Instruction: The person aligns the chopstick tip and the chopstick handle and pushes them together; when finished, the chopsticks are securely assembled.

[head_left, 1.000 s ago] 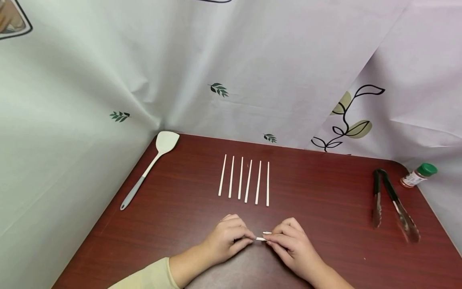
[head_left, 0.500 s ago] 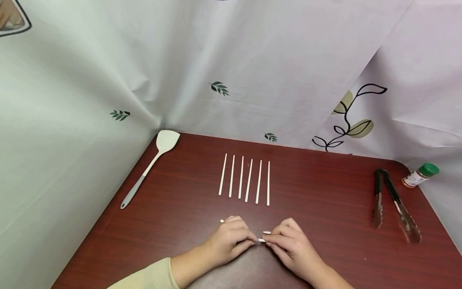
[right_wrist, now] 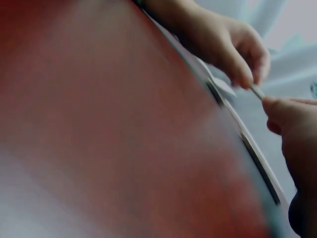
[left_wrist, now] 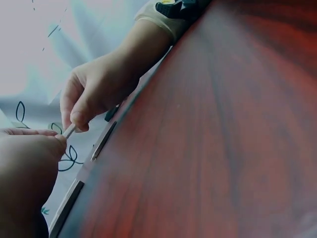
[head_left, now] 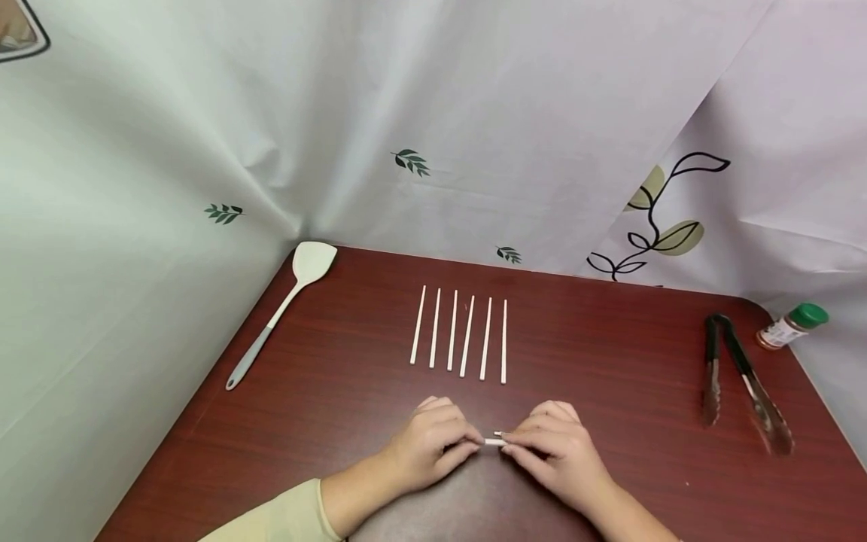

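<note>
Both hands pinch a white chopstick (head_left: 494, 442) just above the table near its front, and most of its length is hidden by the fingers. My left hand (head_left: 433, 444) grips its left part between thumb and curled fingers. On the other side, my right hand (head_left: 558, 452) pinches it the same way, with a short bare stretch between the two sets of fingertips. A second white tip (head_left: 498, 433) pokes out by the right fingers. In the left wrist view the chopstick (left_wrist: 69, 131) bridges both hands. Several white chopsticks (head_left: 450, 331) lie side by side beyond them.
A white spatula (head_left: 278, 309) with a grey handle lies along the table's left side. Metal tongs (head_left: 745, 376) with black handles rest at the right, near a green-capped spice jar (head_left: 789, 327). White printed cloth (head_left: 474, 150) hangs behind the dark red table (head_left: 609, 361).
My right hand has shifted slightly right, so more of the chopstick shows between the hands. A white tip seen behind the left hand half a second ago is now hidden.
</note>
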Available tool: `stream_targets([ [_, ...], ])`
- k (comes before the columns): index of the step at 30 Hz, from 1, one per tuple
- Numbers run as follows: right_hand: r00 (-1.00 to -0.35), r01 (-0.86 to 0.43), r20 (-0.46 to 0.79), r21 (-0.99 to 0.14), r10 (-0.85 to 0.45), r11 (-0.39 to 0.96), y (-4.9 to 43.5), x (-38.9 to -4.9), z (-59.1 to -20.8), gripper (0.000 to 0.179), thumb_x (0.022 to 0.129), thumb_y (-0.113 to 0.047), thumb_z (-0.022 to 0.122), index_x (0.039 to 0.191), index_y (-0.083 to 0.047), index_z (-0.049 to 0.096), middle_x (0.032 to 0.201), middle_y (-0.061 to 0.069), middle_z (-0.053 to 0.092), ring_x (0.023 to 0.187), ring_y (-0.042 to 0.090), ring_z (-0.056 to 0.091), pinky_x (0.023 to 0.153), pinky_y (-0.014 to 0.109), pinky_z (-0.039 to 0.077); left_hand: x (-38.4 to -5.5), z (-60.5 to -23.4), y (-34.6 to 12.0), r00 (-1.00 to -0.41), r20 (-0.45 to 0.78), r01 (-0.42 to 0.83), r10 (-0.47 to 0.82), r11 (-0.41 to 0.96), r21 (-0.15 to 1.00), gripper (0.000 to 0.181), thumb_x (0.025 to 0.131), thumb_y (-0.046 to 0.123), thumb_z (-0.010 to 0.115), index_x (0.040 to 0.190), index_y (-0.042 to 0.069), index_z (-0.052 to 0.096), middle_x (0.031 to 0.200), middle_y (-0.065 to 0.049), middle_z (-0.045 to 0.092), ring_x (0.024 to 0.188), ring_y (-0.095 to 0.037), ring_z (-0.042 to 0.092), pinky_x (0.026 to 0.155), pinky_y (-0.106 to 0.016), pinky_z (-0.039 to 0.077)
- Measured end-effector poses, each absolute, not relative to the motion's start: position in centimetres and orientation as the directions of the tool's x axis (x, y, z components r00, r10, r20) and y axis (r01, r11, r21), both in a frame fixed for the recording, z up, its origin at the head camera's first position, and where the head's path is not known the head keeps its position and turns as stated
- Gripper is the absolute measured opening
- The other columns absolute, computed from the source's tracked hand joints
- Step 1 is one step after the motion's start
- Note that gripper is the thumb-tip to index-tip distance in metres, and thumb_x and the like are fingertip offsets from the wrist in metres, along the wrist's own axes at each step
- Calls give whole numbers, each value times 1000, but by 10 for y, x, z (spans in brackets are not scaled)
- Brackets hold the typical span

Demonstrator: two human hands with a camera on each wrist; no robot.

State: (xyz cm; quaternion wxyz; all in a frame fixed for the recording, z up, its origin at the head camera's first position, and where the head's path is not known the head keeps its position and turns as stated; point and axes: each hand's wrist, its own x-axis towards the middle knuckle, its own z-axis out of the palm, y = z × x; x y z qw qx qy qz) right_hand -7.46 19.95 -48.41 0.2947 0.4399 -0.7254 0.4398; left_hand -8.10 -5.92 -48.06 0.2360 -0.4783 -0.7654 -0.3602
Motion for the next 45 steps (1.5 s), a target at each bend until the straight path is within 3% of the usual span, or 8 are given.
stream_targets([
  [6,-780,-622,582,-760,-229,189,227,-86,-490,36,66,19,89,95,0,80,82,2,77,70,8,69,61,18,52,-89,-479,-61,-465,638,885,614,347,311,22,96,8,75,116,16,75,107,10,74,95,-5,67,84,-25,51],
  [11,-950,-306,298,-947,-89,99,236,-96,-482,47,75,21,84,118,15,68,80,4,77,65,5,69,55,19,53,-101,-479,-55,-440,630,897,640,354,266,23,97,9,75,118,17,76,109,11,75,98,-5,68,84,-25,50],
  [17,-982,-188,184,-970,43,-155,237,-124,-480,49,85,23,74,126,14,48,80,9,76,62,12,69,60,24,58,-116,-477,-43,-384,621,921,683,326,212,20,97,11,75,116,17,78,110,10,76,100,-9,68,91,-26,52],
  [22,-980,-176,157,-973,124,-153,235,-142,-480,56,89,20,72,129,-7,43,75,3,73,50,11,61,51,22,54,-127,-477,-30,-342,601,939,722,280,198,22,96,7,76,118,11,77,108,6,77,101,-12,69,97,-26,52],
  [26,-978,-191,179,-975,110,-112,237,-155,-481,55,89,18,74,132,0,44,73,3,71,49,11,59,49,22,52,-133,-478,-17,-361,570,930,738,331,160,28,95,17,80,122,13,76,113,7,76,105,-13,67,95,-28,51],
  [33,-964,-241,262,-928,36,285,245,-180,-485,49,92,0,79,134,7,55,97,15,75,86,13,65,76,20,50,-139,-480,1,-455,495,876,740,473,98,43,90,33,84,130,20,76,140,3,69,132,-23,59,106,-39,47],
  [37,-955,-248,296,-745,-26,619,243,-189,-485,44,88,-12,76,128,3,66,122,21,68,117,36,54,104,43,39,-139,-482,5,-492,454,856,743,508,96,40,93,36,81,130,22,76,142,5,68,137,-23,57,108,-40,45],
  [45,-979,-173,185,-558,-82,812,228,-195,-484,53,83,-28,73,133,-10,72,150,20,52,139,49,35,106,68,24,-140,-479,8,-545,346,827,764,558,71,32,96,44,75,123,26,77,140,11,69,139,-20,55,110,-40,45],
])
